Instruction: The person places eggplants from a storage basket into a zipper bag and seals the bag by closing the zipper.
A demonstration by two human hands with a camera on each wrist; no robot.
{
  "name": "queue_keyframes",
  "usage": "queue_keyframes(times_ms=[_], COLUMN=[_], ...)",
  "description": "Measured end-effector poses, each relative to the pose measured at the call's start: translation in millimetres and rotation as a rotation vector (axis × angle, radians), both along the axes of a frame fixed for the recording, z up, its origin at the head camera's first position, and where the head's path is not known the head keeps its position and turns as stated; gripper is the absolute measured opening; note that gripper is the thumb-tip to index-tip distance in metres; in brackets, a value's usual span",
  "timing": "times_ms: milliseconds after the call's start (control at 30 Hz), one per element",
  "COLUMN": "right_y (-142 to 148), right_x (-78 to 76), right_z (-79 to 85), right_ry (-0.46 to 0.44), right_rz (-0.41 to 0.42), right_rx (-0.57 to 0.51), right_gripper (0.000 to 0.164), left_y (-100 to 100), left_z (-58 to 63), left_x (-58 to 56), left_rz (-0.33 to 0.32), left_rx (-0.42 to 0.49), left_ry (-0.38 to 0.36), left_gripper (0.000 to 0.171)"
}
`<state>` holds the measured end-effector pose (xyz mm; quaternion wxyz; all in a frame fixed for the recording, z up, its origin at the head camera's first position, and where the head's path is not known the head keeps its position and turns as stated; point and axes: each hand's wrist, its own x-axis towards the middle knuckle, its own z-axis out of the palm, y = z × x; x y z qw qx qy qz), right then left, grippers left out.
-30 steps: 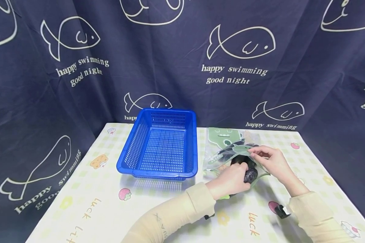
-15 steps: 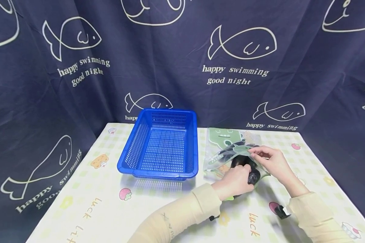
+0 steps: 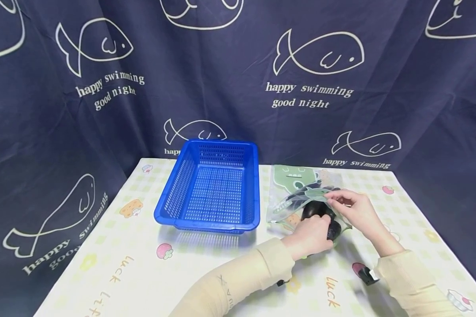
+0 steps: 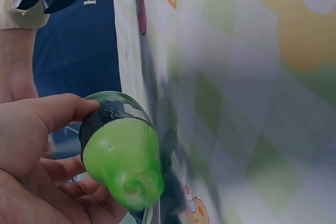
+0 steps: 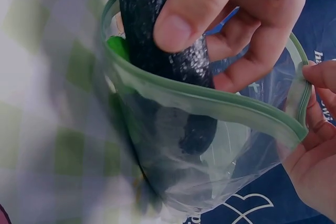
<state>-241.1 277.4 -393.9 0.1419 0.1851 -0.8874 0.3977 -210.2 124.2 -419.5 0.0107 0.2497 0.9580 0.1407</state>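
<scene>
My left hand (image 3: 310, 235) grips a long, dark, bumpy vegetable (image 5: 157, 22). In the left wrist view a glossy bright green rounded end (image 4: 126, 158) sits against its dark skin. The vegetable's rounded far end is inside a clear zip bag (image 5: 199, 94) with a green rim; the rim runs across it. At the rim's right corner, my right hand (image 3: 355, 212) pinches the bag's edge. A smooth black rounded thing (image 3: 314, 209) lies at the bag beside my left hand; its kind is unclear. The left fingers partly hide the vegetable.
A blue perforated plastic basket (image 3: 166, 222) stands left of the bag, with nothing in it. A printed light tablecloth (image 3: 135, 264) covers the table. A dark blue fish-patterned curtain (image 3: 238, 83) hangs behind it and at both sides.
My left hand has shifted a little to the right with the dark vegetable, toward the bag's mouth. My right hand keeps its pinch on the bag in the same place.
</scene>
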Motion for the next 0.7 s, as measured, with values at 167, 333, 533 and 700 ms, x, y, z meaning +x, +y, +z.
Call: queue_keyframes(times_ms=[167,333,533,700], right_y=[0.4,1.0,0.7,-0.6], right_x=[-0.1,-0.1,0.9,2.5], right_z=[0.0,0.5,1.8,2.6], right_ry=[-0.002,-0.015,-0.010,-0.009], right_rz=[-0.003,-0.008,-0.003,-0.006], right_rx=[-0.006,-0.015,-0.027,-0.034], right_gripper=[0.015,0.015,0.015,0.014], left_y=[1.8,4.5,9.6,9.3], left_z=[-0.3,0.2,-3.7,-9.4], left_x=[-0.2,-1.3,-1.7,-1.4], left_rz=[0.012,0.031,0.041,0.034], left_rx=[-0.016,-0.034,-0.102,-0.114], left_ry=[0.004,0.012,0.048,0.073], left_gripper=[0.050,0.051,0.055,0.055])
